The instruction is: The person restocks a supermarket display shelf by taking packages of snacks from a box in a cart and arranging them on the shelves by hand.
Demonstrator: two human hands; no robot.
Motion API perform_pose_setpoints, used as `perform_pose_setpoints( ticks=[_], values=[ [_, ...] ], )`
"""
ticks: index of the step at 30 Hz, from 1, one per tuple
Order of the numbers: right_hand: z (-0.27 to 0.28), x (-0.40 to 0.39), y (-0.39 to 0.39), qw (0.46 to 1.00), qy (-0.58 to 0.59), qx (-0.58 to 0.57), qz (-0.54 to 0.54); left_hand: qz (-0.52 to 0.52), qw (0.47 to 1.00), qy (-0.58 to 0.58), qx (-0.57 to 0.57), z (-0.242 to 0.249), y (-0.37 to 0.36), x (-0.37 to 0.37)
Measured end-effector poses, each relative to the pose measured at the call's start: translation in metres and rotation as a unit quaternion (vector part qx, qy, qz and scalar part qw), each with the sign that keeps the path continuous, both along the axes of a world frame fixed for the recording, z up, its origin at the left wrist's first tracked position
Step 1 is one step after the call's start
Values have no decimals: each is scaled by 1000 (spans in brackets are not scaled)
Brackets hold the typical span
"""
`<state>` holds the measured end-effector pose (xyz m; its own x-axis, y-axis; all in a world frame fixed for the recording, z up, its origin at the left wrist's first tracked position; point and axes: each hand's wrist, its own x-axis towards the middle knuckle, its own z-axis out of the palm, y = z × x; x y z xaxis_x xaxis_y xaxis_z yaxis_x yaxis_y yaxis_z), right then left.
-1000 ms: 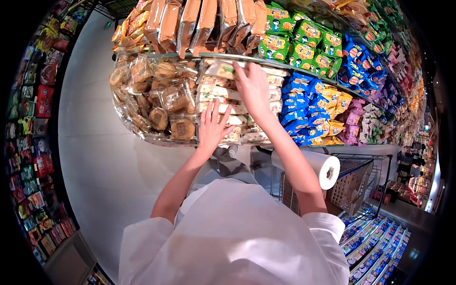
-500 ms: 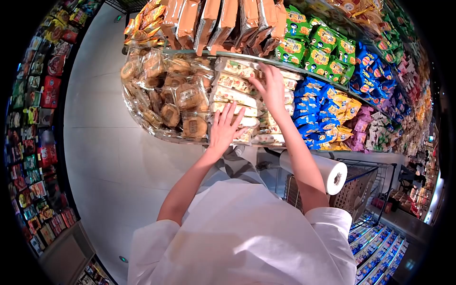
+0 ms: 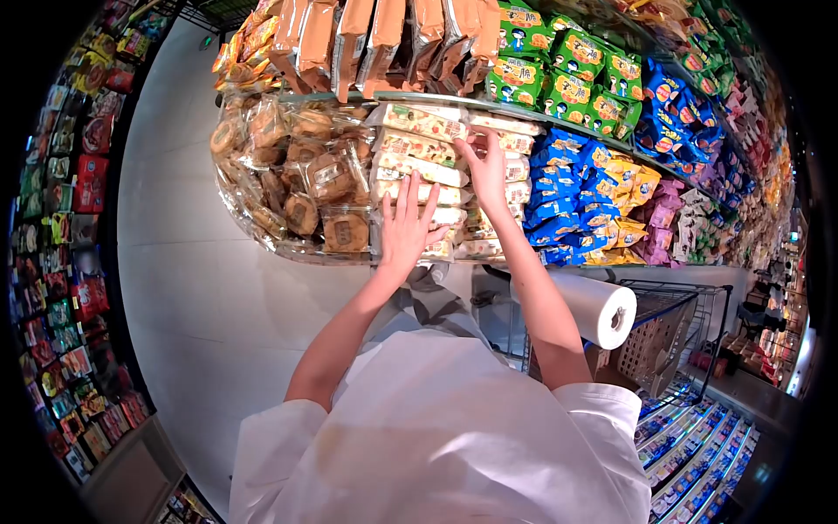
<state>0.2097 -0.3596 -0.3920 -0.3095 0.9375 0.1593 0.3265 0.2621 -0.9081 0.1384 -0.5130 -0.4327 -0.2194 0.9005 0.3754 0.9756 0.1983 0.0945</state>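
White packaged bars [image 3: 417, 146] lie in two stacked columns in the display bin. My left hand [image 3: 407, 229] rests with spread fingers on the lower bars of the left column. Over the gap between the columns is my right hand [image 3: 485, 170], its thumb and fingers apart and its fingertips touching the upper bars. Nothing is held in either hand. Clear bags of round brown pastries [image 3: 330, 177] sit left of the bars, and blue packets [image 3: 555, 188] sit to their right.
Orange-brown packages [image 3: 384, 44] and green packets [image 3: 569, 65] stand behind a clear divider. A roll of plastic bags [image 3: 602, 310] hangs at the near right, beside a wire cart [image 3: 668, 336]. Snack shelves [image 3: 87, 183] line the far left.
The view has shifted, moving the display slightly left in frame. My right hand has moved a little down and left relative to the bars; my left hand still lies on them.
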Motion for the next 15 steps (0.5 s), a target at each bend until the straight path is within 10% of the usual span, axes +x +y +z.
perform_pose_setpoints(
  ticks=[5, 15],
  values=[
    [4, 4, -5, 990, -82, -112, -34, -2, 1000, -24, -11, 3, 4, 1],
    [0, 19, -5, 977, 134, -138, 89, -16, 999, -32, 9, -3, -2, -1]
  ],
)
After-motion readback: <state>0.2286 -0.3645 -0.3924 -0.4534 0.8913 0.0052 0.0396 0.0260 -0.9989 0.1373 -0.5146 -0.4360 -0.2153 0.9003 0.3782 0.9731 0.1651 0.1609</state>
